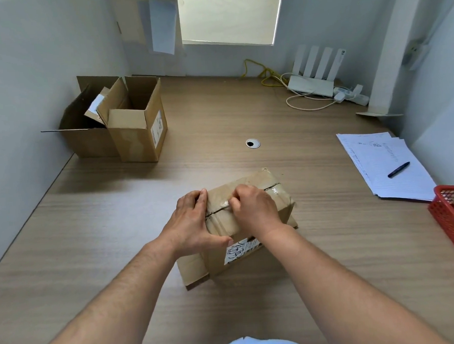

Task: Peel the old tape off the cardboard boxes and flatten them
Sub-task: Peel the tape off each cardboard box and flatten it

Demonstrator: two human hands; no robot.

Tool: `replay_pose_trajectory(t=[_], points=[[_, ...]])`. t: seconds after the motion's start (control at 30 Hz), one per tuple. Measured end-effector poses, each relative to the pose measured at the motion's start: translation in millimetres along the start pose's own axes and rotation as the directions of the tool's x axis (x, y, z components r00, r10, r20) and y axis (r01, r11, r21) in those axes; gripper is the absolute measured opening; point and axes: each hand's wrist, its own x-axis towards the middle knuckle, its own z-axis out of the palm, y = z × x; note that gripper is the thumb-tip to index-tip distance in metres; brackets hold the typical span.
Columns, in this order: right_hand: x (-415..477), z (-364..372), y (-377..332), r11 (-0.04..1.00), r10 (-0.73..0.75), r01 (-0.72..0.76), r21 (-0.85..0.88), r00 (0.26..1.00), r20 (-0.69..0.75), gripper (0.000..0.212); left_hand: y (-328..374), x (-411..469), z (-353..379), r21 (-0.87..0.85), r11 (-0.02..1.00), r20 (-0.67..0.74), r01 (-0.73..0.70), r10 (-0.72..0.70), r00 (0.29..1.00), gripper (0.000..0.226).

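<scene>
Taped box [220, 224] sits on desk [118, 230] near mid-frame, a bit toward 6 o'clock, just ahead of the person. It's closed & skewed, long axis running approx 8 to 2 o'clock. Clear tape [274, 191] runs along the top seam.

L hand [194, 221] is at the box's 9 o'clock end. Fingers are straight & together, laid flat against that end, w/ thumb spread wide along the near top edge toward the white label [240, 251] on the near face. It braces the box, nothing in its grasp.

R hand [254, 210] is on top of the box, fingers curled tight, tips pinching the tape at mid-seam. Can't tell whether any tape has lifted. Hands are near each other, not touching.

Bearings from taped box:
- 10 o'clock: two open boxes [137, 129], well apart from it, touching each other, flaps up, by the wall.
- 12: round grommet [252, 143] in the desk.
- 1: white router [310, 86] w/ cables, far back.
- 2–3: papers [386, 163] w/ dark pen [399, 169] lying on them.
- 3: red basket [449, 220] at frame edge. Its corner touches or overlaps the papers, can't tell which.
</scene>
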Motion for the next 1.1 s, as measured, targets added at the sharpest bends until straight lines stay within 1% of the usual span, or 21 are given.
replay_pose_trajectory(t=[0.03, 0.1, 0.13, 0.17, 0.2, 0.23, 0.3, 0.37, 0.47, 0.57, 0.6, 0.63, 0.7, 0.77, 0.83, 0.93, 0.97, 1.1], points=[[2.2, -1.9, 1.4, 0.993, 0.07, -0.07, 0.097, 0.998, 0.01, 0.019, -0.9, 0.0, 0.1, 0.004, 1.0, 0.003, -0.009, 0.009, 1.0, 0.14], [6.4, -5.1, 3.0, 0.937, 0.2, -0.211, 0.277, 0.977, 0.069, 0.031, -2.7, 0.0, 1.3, 0.016, 1.0, 0.005, -0.027, 0.027, 1.0, 0.138], [8.1, -6.6, 3.7, 0.897, 0.251, -0.273, 0.348, 0.962, 0.108, 0.031, -3.3, -0.2, 2.2, 0.02, 0.999, 0.002, -0.032, 0.032, 0.999, 0.137], [9.5, -7.7, 4.8, 0.86, 0.281, -0.314, 0.402, 0.949, 0.139, 0.023, -3.4, -0.3, 2.9, 0.024, 0.999, -0.001, -0.033, 0.033, 0.999, 0.137], [10.3, -8.4, 6.1, 0.827, 0.301, -0.345, 0.444, 0.939, 0.167, 0.013, -3.4, -0.3, 3.2, 0.026, 0.999, -0.003, -0.033, 0.033, 0.999, 0.136], [10.8, -8.9, 7.1, 0.796, 0.31, -0.361, 0.486, 0.932, 0.186, 0.006, -3.4, -0.1, 3.4, 0.025, 0.999, -0.003, -0.031, 0.031, 1.0, 0.136], [11.4, -8.0, 9.5, 0.758, 0.311, -0.372, 0.536, 0.928, 0.204, 0.014, -3.5, 0.2, 3.7, 0.024, 0.999, -0.001, -0.031, 0.031, 1.0, 0.135], [10.7, -5.4, 7.9, 0.769, 0.296, -0.356, 0.531, 0.934, 0.198, 0.019, -3.4, 0.3, 3.4, 0.024, 0.999, 0.0, -0.033, 0.033, 0.999, 0.134], [13.3, -3.1, 10.2, 0.822, 0.309, -0.335, 0.461, 0.942, 0.133, 0.024, -4.6, 0.1, 2.8, 0.039, 0.998, -0.013, -0.038, 0.039, 0.999, 0.131], [17.2, -7.3, 19.5, 0.826, 0.373, -0.37, 0.426, 0.924, 0.08, 0.016, -6.5, -2.4, 3.5, 0.061, 0.996, -0.016, -0.06, 0.061, 0.998, 0.13], [16.4, -9.1, 20.6, 0.826, 0.383, -0.376, 0.421, 0.921, 0.07, 0.015, -7.0, -3.1, 4.2, 0.067, 0.995, -0.021, -0.068, 0.069, 0.997, 0.13], [14.3, -9.8, 19.5, 0.85, 0.369, -0.358, 0.387, 0.928, 0.049, 0.016, -7.4, -3.3, 4.8, 0.075, 0.995, -0.027, -0.072, 0.074, 0.997, 0.129], [8.9, -6.7, 15.0, 0.943, 0.266, -0.258, 0.21, 0.964, -0.007, 0.025, -7.5, -2.4, 5.5, 0.094, 0.993, -0.036, -0.075, 0.078, 0.996, 0.127], [2.6, -2.4, 7.7, 0.989, 0.149, -0.147, 0.036, 0.987, -0.053, 0.03, -6.0, -1.9, 5.4, 0.108, 0.992, -0.04, -0.07, 0.075, 0.996, 0.126], [-2.7, 1.2, 1.4, 0.996, 0.073, -0.077, -0.038, 0.993, -0.094, 0.029, -4.5, -2.2, 4.7, 0.116, 0.991, -0.035, -0.066, 0.07, 0.997, 0.125], [-7.0, 4.6, -6.7, 0.993, 0.031, -0.044, -0.109, 0.993, -0.111, 0.046, -3.6, -3.0, 4.8, 0.117, 0.991, -0.041, -0.062, 0.067, 0.997, 0.124], [-7.9, 5.3, -8.2, 0.988, 0.022, -0.036, -0.147, 0.995, -0.099, 0.046, -3.0, -3.3, 4.8, 0.118, 0.991, -0.042, -0.062, 0.067, 0.997, 0.125], [-11.4, 10.6, -6.3, 0.96, -0.071, 0.039, -0.279, 0.992, -0.106, 0.025, -1.1, -4.5, 5.4, 0.117, 0.992, -0.042, -0.055, 0.061, 0.997, 0.125]])
